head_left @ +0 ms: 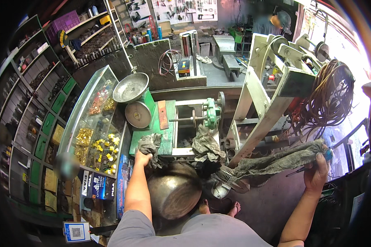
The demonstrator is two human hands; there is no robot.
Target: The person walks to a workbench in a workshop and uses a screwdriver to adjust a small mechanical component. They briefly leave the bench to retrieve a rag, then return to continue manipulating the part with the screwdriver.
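My left hand (142, 159) is closed on a crumpled grey rag (151, 144) at the front edge of a green-topped bench (144, 140). Out to the right, my right hand (316, 175) is raised with its fingers curled round the end of a long grey cloth (276, 161). Something blue shows beside its thumb, and thin dark rods stick out nearby; what lies under the cloth is hidden. The cloth stretches left toward a ribbed metal part (224, 174). Another grey rag (207, 144) hangs at the bench's front. Below it sits a large round metal pan (175, 189).
A weighing scale with a metal bowl (131, 87) stands by a glass case of brass fittings (95, 123). A green machine (211, 113) is on the bench. A pale metal frame (253, 90) bears coiled hoses (332, 94). Another person (272, 24) is at the back.
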